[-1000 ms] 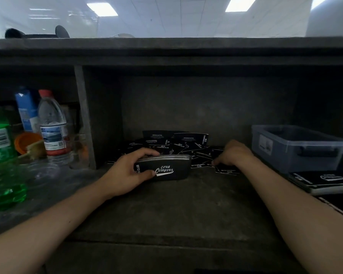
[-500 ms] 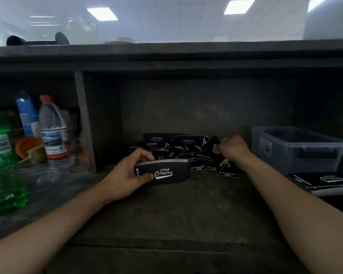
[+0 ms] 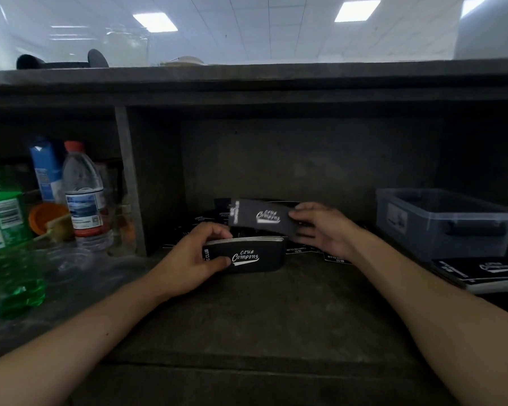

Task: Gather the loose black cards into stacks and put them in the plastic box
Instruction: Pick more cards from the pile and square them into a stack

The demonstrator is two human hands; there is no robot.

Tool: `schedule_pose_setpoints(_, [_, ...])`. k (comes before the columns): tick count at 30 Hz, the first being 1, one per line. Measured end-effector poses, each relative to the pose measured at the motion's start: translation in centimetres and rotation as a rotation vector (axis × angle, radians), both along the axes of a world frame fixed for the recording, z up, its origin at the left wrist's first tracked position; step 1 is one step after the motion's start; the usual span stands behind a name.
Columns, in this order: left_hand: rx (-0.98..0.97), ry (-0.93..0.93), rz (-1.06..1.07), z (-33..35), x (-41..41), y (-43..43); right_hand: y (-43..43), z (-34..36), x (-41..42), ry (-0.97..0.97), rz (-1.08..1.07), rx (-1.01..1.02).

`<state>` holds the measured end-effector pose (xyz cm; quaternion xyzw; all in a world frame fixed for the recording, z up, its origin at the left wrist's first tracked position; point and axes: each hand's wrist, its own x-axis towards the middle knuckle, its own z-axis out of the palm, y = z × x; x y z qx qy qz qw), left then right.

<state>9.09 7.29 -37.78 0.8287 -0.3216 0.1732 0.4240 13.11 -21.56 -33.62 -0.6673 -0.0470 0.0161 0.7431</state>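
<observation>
Reaches both bare forearms in from the near corners over the dark shelf (image 3: 261, 317), wrists low and converging toward the middle. With the left hand (image 3: 188, 265), grips a stack of black cards (image 3: 247, 256) stood on its long edge down at the shelf surface, thumb pressed on the printed front face, fingers curled over the top edge and behind the left end. With the right hand (image 3: 326, 230), pinches a single black card (image 3: 261, 219) by its right end, thumb on the upper face, remaining fingers loosely spread beneath. Holds that card tilted, printed side up, just above and behind the stack; touching or not, cannot tell. Behind and right of the stack, more loose black cards (image 3: 335, 257) scattered flat on the shelf, partly under the right hand. At far right, the plastic box (image 3: 446, 227), lidless, well apart from both hands, contents unclear. Just in front of it, another card stack (image 3: 481, 272) lying flat. At far left, a water bottle (image 3: 84, 197) and a green bottle (image 3: 3, 230).
</observation>
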Motion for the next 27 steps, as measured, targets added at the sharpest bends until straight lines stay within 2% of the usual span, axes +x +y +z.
schedule_pose_setpoints(3, [-0.019, 0.042, -0.002, -0.1, 0.2, 0.2, 0.6, -0.2, -1.0, -0.073, 0.115, -0.505])
schedule_pose_setpoints(4, [-0.025, 0.051, -0.003, -0.1, 0.2, 0.1, 0.8, -0.2, -1.2, -0.106, 0.136, -0.583])
schedule_pose_setpoints(7, [-0.020, 0.053, 0.006, -0.3, 0.1, 0.1, 1.2, 0.3, -2.2, -0.062, 0.217, -0.501])
schedule_pose_setpoints(10, [0.056, 0.068, 0.051, -0.3, 0.1, 0.2, 2.7, 0.0, -3.4, -0.008, 0.079, -0.374])
schedule_pose_setpoints(12, [0.076, 0.083, 0.065, -0.1, 0.1, -0.2, 4.7, -1.4, -4.7, -0.083, -0.070, -0.552])
schedule_pose_setpoints(14, [0.059, 0.137, 0.085, 0.2, -0.1, -0.8, 6.7, -3.0, -6.2, -0.120, -0.029, -0.803])
schedule_pose_setpoints(15, [0.059, 0.171, 0.109, 0.5, -0.2, -1.1, 7.2, -3.3, -6.5, -0.135, -0.021, -0.846])
schedule_pose_setpoints(17, [0.105, 0.183, 0.166, 0.9, -0.7, -1.6, 6.8, -3.2, -6.8, -0.196, -0.078, -0.780])
schedule_pose_setpoints(19, [0.174, 0.128, 0.218, 1.2, -1.3, -2.0, 5.9, -2.9, -7.6, -0.265, -0.164, -0.684])
schedule_pose_setpoints(21, [0.197, 0.076, 0.248, 1.5, -2.1, -2.5, 5.3, -2.8, -8.9, -0.322, -0.235, -0.672])
schedule_pose_setpoints(24, [0.113, 0.083, 0.236, 2.2, -4.0, -3.5, 4.1, -2.7, -11.3, -0.390, -0.286, -0.673])
schedule_pose_setpoints(27, [-0.056, 0.152, 0.186, 3.2, -6.2, -6.3, 0.9, -1.5, -14.1, -0.469, -0.392, -0.702])
